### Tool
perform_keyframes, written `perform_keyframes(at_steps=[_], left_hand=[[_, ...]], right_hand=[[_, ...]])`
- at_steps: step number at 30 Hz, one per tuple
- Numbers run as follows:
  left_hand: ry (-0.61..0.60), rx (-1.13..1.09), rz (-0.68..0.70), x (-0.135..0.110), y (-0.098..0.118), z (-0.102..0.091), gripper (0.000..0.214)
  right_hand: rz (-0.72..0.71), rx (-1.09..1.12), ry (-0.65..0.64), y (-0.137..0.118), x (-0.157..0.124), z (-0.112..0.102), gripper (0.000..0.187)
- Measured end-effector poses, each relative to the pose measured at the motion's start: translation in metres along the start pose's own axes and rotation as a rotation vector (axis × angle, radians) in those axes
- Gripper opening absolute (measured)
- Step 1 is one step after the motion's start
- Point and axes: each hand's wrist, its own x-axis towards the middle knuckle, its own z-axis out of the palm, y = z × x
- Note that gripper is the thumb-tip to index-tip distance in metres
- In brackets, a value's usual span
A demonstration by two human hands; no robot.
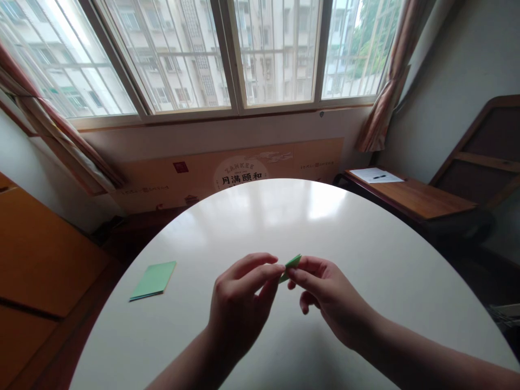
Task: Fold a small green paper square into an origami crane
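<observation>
Between my two hands is a small piece of folded green paper (pixel 293 262), raised over the white table. My left hand (pixel 244 295) pinches its left side with the fingertips. Thumb and index finger of my right hand (pixel 325 284) grip the right side, while the other fingers curl below. Part of the paper is hidden behind the fingertips, so its full folded shape cannot be made out. On the table to the left lies a stack of square paper sheets (pixel 153 280), green on top, with other colours showing at the edge.
The round white table (pixel 195 233) fills the foreground, its curved edge running all round. Behind it stand a printed orange panel (pixel 284 162) and barred windows. A wooden side table (pixel 430 197) with a white sheet (pixel 371 175) and a pen is at right; an orange cabinet (pixel 40 244) is at left.
</observation>
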Motion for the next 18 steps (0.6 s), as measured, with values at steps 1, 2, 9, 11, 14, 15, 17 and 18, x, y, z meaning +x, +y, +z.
perform_keyframes(at_steps=[1,2,9,11,14,15,17,18], left_hand=[[-0.004,-0.006,-0.008,0.0,0.0,0.0,0.016],[-0.011,-0.019,-0.018,0.0,0.001,0.0,0.016],[-0.079,-0.41,-0.565,0.002,0.002,0.001,0.008],[-0.128,-0.587,-0.767,0.005,-0.002,0.0,0.013],[-0.292,-0.802,-0.939,0.01,-0.005,-0.003,0.022],[-0.329,-0.848,-0.981,0.012,-0.006,-0.004,0.024],[-0.364,-0.91,-1.05,0.013,-0.007,-0.004,0.024],[-0.374,-0.935,-1.077,0.013,-0.007,-0.005,0.024]], right_hand=[[-0.01,-0.011,0.003,0.0,0.0,0.0,0.02],[-0.025,-0.026,0.007,0.0,0.001,0.0,0.02],[-0.174,-0.155,0.004,0.003,0.008,-0.01,0.02],[-0.185,-0.163,-0.013,0.002,0.01,-0.011,0.02],[-0.184,-0.165,-0.083,-0.001,0.011,-0.012,0.019],[-0.178,-0.163,-0.106,-0.002,0.011,-0.013,0.019],[-0.159,-0.151,-0.135,-0.002,0.01,-0.013,0.017],[-0.151,-0.143,-0.144,-0.002,0.01,-0.013,0.017]])
